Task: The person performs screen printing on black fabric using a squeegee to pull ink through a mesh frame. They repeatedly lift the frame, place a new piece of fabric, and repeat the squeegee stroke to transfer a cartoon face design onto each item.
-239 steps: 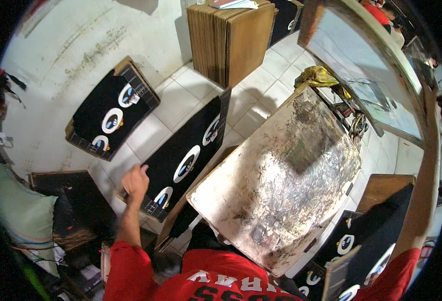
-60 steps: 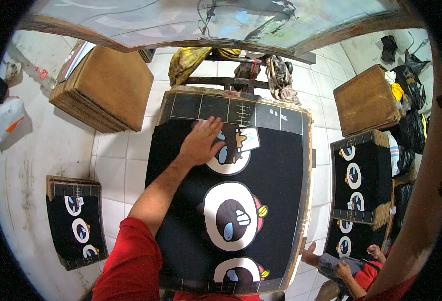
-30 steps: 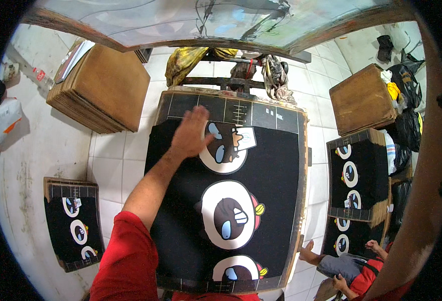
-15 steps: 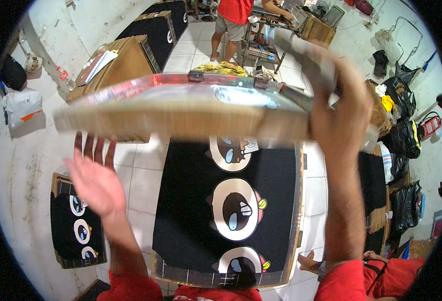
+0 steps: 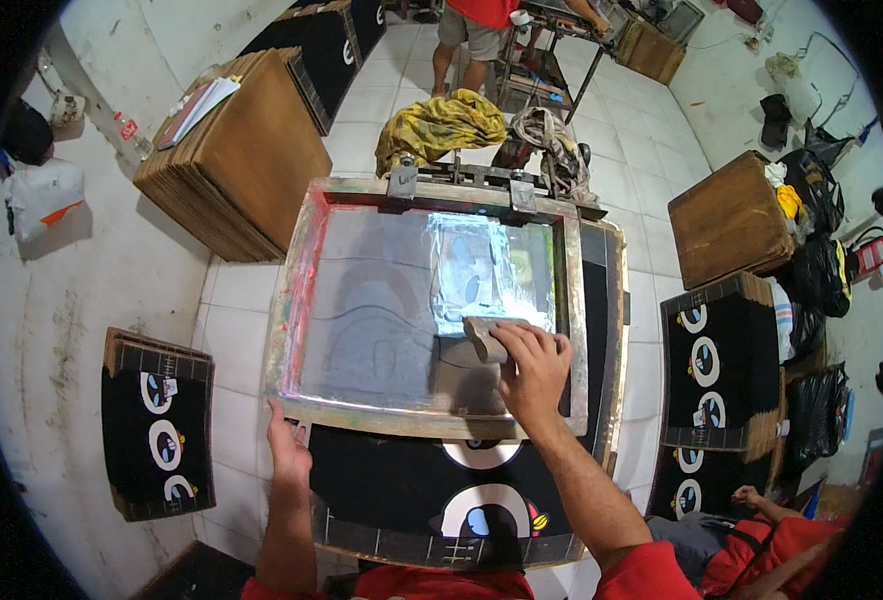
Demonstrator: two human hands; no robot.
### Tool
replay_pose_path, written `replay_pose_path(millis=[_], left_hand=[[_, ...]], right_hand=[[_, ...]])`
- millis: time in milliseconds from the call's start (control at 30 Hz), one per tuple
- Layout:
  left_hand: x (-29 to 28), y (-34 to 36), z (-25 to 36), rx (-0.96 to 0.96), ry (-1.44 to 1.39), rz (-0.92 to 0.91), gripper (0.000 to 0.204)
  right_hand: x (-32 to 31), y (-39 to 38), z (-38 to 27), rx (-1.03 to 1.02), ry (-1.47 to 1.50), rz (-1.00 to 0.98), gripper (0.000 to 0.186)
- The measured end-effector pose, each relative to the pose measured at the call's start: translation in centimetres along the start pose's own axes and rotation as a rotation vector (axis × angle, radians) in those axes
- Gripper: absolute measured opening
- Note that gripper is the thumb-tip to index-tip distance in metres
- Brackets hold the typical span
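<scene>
A wooden screen printing frame [image 5: 411,418] lies lowered over black fabric [image 5: 371,470] on a board. The fabric carries white ring prints with dark, blue and red parts. My left hand [image 5: 287,445] grips the frame's near left corner, thumb up at the edge. Inside the frame, my right hand [image 5: 535,372] is closed on a squeegee [image 5: 484,340], which stands on the mesh at the near edge of a pale blue ink patch [image 5: 466,270]. Two metal clamps [image 5: 401,188] hold the frame's far side. My fingers hide part of the squeegee.
Stacked boards [image 5: 241,170] stand at far left, with papers on top. Printed black boards lie at left [image 5: 166,430] and right [image 5: 719,360]. A yellow cloth [image 5: 441,128] hangs behind the clamps. One person [image 5: 466,50] stands at the back; another [image 5: 781,545] is at lower right.
The frame has swung down from a raised, tilted position onto the fabric. My left hand has gone from open to gripping its corner. My right hand has come down with the squeegee onto the mesh.
</scene>
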State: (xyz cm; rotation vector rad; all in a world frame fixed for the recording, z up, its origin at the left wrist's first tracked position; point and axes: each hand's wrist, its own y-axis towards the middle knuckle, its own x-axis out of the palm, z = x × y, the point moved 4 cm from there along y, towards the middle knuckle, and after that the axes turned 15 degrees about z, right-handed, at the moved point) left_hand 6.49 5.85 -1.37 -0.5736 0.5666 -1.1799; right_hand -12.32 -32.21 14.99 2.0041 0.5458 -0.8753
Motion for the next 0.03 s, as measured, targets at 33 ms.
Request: replay_pose_path(millis=[33], left_hand=[[0.17,0.23,-0.39,-0.012,0.003,-0.016,0.079]], right_hand=[[1.11,0.92,0.32,0.013,0.007,-0.034,0.06]])
